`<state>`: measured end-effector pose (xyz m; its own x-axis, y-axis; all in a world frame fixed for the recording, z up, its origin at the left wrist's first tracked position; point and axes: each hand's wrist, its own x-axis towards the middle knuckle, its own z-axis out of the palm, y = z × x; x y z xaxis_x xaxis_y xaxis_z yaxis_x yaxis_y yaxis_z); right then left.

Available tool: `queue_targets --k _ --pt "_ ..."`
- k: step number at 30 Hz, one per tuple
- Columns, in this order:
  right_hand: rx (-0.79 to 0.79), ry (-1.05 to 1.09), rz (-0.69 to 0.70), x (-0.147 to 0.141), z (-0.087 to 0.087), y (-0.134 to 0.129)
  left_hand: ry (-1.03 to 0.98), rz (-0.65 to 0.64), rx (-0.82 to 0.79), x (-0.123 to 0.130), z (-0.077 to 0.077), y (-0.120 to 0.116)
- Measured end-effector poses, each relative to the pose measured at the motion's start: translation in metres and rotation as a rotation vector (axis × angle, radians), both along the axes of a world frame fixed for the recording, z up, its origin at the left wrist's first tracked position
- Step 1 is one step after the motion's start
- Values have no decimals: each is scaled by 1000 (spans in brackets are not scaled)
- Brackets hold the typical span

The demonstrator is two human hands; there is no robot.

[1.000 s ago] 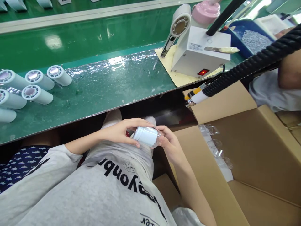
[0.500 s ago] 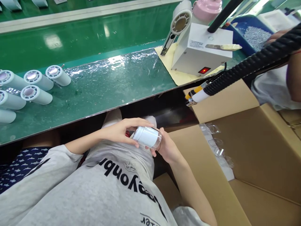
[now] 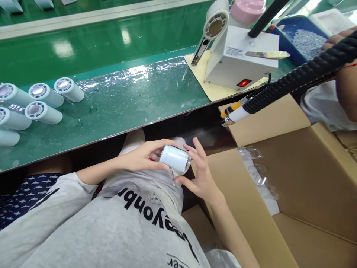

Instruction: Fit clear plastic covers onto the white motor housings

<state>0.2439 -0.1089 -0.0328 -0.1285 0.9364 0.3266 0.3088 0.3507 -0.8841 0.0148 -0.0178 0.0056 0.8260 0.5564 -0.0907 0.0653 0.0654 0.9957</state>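
Above my lap, a light blue cylinder (image 3: pixel 175 159) with a clear cap or sleeve at its right end lies tilted in my left hand (image 3: pixel 143 155), whose fingers and thumb wrap round its left end. My right hand (image 3: pixel 201 172) is spread beside the right end, thumb below and fingers above; whether a fingertip touches the clear part I cannot tell. Several similar pale blue cylinders (image 3: pixel 73 90) lie on the left of the green bench (image 3: pixel 125 100).
A white device (image 3: pixel 242 59) with a lit red switch stands on the bench, a handheld fan (image 3: pixel 216 25) beside it. A black ribbed hose (image 3: pixel 295 76) crosses at right, above an open carton (image 3: pixel 315 175). Another person's arm (image 3: pixel 347 89) is at the far right.
My right hand has let go of the cylinder's right end; its fingers have opened and spread up and outward. My left hand keeps its hold, barely moved.
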Motion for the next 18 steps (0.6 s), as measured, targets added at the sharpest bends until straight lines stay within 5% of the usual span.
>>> queue_targets --k 3,9,18 --pt "50 -79 76 4 2 -1 46 -37 -12 0 0 3" --pt "-366 370 39 0 5 -6 -44 -110 -26 -3 -3 8" --pt "-542 318 -3 4 -4 -8 9 -93 -113 -1 -23 5"
